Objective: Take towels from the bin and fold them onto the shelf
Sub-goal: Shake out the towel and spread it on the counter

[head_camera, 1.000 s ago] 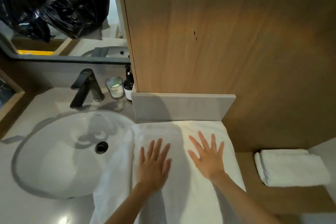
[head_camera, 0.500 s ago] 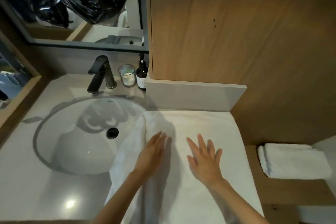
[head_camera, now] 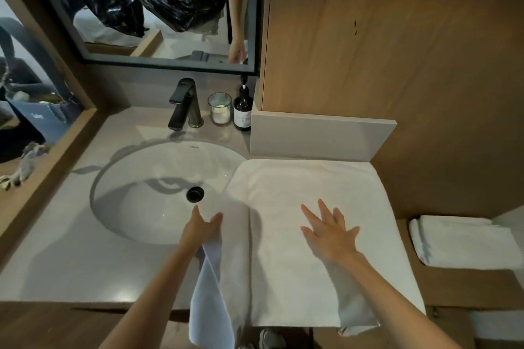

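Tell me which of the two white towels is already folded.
The shelf towel at far right: a compact fold, untouched. The counter towel lies spread under the right hand.

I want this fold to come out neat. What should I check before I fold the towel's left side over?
1. Towel lies smooth on the counter: ok.
2. Right hand presses it down, fingers spread: ok.
3. Left hand has a firm hold on the left edge: cannot tell.
4. Left side kept off the sink: not ok, it overhangs the basin.
5. Soap bottle and candle glass stand apart from the towel: ok.
6. Shelf has bare space by the folded towel: ok.
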Motion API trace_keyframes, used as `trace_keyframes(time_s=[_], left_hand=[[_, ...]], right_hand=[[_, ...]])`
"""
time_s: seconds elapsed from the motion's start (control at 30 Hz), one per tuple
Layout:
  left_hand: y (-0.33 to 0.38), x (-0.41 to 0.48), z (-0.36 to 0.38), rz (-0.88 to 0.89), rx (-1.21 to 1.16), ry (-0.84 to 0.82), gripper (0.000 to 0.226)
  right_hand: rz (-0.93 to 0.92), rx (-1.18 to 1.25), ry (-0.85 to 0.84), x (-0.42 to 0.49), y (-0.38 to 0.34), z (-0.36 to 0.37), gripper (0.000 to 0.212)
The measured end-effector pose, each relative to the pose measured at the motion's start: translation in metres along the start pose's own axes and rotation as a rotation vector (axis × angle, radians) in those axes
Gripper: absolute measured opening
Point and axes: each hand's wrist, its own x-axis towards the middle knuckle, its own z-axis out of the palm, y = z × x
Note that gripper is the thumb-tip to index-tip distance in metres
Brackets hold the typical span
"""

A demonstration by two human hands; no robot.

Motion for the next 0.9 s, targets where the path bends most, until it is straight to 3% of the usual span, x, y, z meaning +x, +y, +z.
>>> trace_keyframes(time_s=[0.1, 0.2, 0.33, 0.43, 0.5, 0.7, 0.77, 0.83, 0.9], left_hand=[[0.004, 0.005, -0.006, -0.050, -0.150, -0.006, 0.075], [0.006, 0.004, -0.012, -0.006, -0.219, 0.008, 0.051], [0.026, -0.016, -0.021, 0.275, -0.264, 0.207, 0.031], [0.057, -0.041, -0.022, 0.470, -0.455, 0.169, 0.025], [0.084, -0.060, -0.017, 0.567, -0.526, 0.089, 0.021], [0.144, -0.105, 0.045, 0.767, -0.430, -0.118, 0.025], [0.145, -0.110, 0.075, 0.779, -0.335, -0.241, 0.025], [0.134, -0.110, 0.101, 0.782, -0.214, -0.334, 0.026], [0.113, -0.102, 0.122, 0.785, -0.088, -0.282, 0.027]], right_hand=[[-0.044, 0.057, -0.099, 0.003, 0.009, -0.008, 0.062], [-0.078, 0.062, -0.117, -0.004, 0.028, -0.019, 0.081], [0.108, 0.007, -0.100, -0.020, 0.058, -0.014, 0.091], [0.144, 0.050, -0.131, -0.025, 0.071, 0.000, 0.098], [0.134, 0.026, -0.085, -0.031, 0.070, 0.003, 0.091], [0.057, 0.064, 0.020, -0.048, 0.047, 0.000, 0.078], [-0.009, 0.222, 0.051, -0.049, 0.044, 0.010, 0.063], [-0.041, 0.554, 0.090, -0.053, 0.045, 0.017, 0.038], [-0.014, 0.810, 0.170, -0.061, 0.055, 0.021, 0.023]])
